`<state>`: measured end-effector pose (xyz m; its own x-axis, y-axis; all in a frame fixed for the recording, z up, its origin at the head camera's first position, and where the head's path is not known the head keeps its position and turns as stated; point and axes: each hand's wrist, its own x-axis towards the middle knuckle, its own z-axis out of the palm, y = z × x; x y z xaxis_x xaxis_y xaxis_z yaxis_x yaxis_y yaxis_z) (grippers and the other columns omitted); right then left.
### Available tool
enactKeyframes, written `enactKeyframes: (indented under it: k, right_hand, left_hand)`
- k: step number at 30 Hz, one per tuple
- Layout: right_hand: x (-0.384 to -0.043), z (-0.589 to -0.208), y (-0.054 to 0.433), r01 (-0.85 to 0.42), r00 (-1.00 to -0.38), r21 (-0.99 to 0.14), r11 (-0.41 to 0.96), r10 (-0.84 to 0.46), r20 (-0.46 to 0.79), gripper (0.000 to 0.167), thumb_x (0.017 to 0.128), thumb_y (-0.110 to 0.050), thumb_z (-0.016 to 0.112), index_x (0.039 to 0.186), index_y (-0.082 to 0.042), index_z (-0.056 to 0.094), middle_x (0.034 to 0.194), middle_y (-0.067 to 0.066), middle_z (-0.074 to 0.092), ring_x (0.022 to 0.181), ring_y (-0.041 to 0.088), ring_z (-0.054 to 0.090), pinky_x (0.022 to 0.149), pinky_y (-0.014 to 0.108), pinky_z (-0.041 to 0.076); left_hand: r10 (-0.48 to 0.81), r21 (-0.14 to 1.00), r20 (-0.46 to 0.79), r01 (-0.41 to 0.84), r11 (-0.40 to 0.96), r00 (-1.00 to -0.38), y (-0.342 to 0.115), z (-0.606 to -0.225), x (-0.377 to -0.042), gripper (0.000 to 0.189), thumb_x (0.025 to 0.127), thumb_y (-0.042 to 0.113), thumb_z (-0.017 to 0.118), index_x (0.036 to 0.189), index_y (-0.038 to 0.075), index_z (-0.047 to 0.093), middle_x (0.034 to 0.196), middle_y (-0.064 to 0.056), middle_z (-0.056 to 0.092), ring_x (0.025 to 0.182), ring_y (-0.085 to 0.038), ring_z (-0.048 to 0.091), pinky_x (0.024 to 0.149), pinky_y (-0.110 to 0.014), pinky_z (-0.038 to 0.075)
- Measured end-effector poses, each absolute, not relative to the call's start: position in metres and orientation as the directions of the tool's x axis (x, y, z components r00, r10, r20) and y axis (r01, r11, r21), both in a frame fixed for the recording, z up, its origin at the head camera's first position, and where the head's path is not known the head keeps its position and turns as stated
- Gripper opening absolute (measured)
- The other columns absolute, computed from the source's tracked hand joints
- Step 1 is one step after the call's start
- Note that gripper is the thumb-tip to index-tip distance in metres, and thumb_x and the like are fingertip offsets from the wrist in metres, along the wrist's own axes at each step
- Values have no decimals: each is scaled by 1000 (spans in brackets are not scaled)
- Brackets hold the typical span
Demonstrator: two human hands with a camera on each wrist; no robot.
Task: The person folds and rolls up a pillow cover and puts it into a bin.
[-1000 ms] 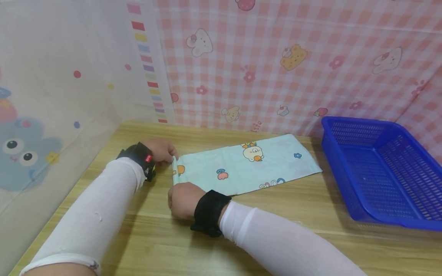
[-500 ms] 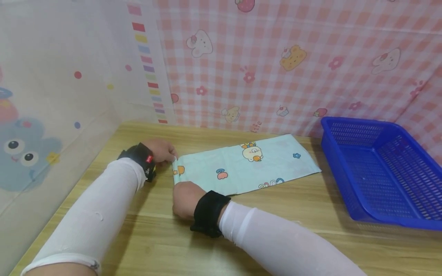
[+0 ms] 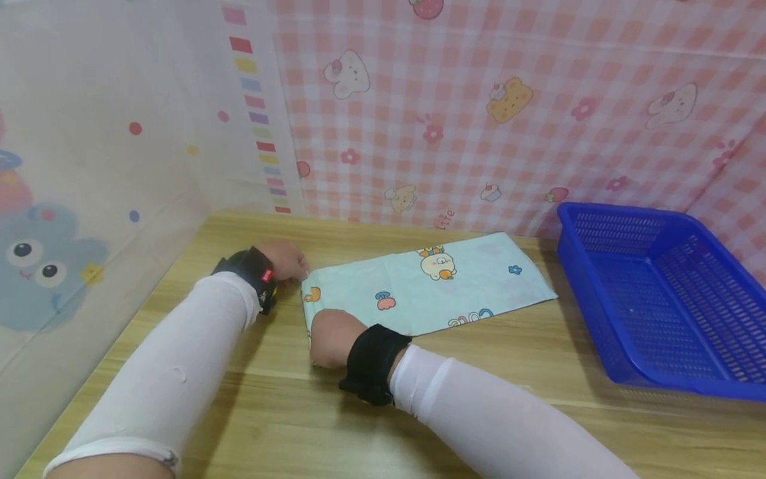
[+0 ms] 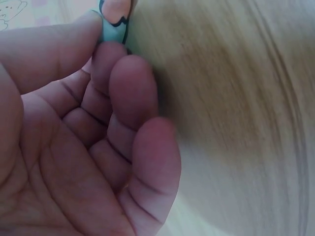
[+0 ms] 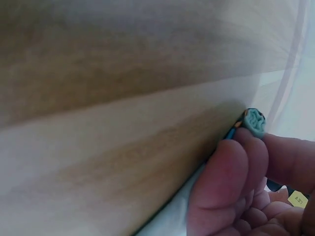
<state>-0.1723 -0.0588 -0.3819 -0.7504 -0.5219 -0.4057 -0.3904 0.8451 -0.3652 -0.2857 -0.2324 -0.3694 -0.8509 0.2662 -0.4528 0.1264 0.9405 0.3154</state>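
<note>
A mint-green cloth (image 3: 413,289) with cartoon prints lies as a long folded strip on the wooden table, its left end rolled into a narrow tube. My left hand (image 3: 284,259) pinches the far corner of that end. Between thumb and index finger in the left wrist view, a bit of the cloth (image 4: 114,33) shows. At the near corner, my right hand (image 3: 336,338) grips the roll and covers part of it. The right wrist view shows the cloth's spiral rolled end (image 5: 255,122) between thumb and fingers, close to the tabletop.
A blue perforated plastic basket (image 3: 664,306) stands on the right, just beyond the cloth's right end. Behind the wooden table (image 3: 287,426) hangs a pink checked curtain (image 3: 455,86), with a white printed sheet (image 3: 161,80) on the left.
Both hands have shifted slightly right, the right hand more, and the cloth's rolled left edge has turned inward a little. The rest of the cloth and the basket have stayed in place.
</note>
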Motion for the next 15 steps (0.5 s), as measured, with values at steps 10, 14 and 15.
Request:
enactKeyframes:
  k: [10, 14, 15]
  right_hand:
    - [-168, -382, -56, -518, -757, -257, 816, -577, -306, 11, 96, -8, 66, 85, -6, 68, 76, 1, 58, 64, 15, 49, 58, 25, 41]
    - [-162, -381, -59, -614, -724, -187, 767, -641, -255, 9, 98, -9, 64, 91, -7, 70, 85, 1, 64, 68, 13, 52, 63, 24, 47]
    - [-160, -381, -60, -626, -720, -170, 761, -648, -250, 10, 98, -10, 64, 90, -8, 70, 85, 1, 65, 68, 13, 52, 63, 25, 48]
  left_hand:
    - [238, 173, -379, 184, 968, -894, -220, -365, -283, 31, 93, 30, 68, 69, 14, 57, 70, 0, 55, 68, -18, 53, 66, -30, 42]
    - [195, 154, -376, 146, 977, -906, -215, -364, -279, 31, 91, 34, 70, 72, 12, 59, 72, -2, 57, 70, -19, 55, 66, -31, 43]
    - [188, 151, -374, 140, 979, -908, -214, -363, -278, 31, 91, 33, 70, 71, 13, 58, 72, -2, 57, 70, -19, 55, 65, -31, 43]
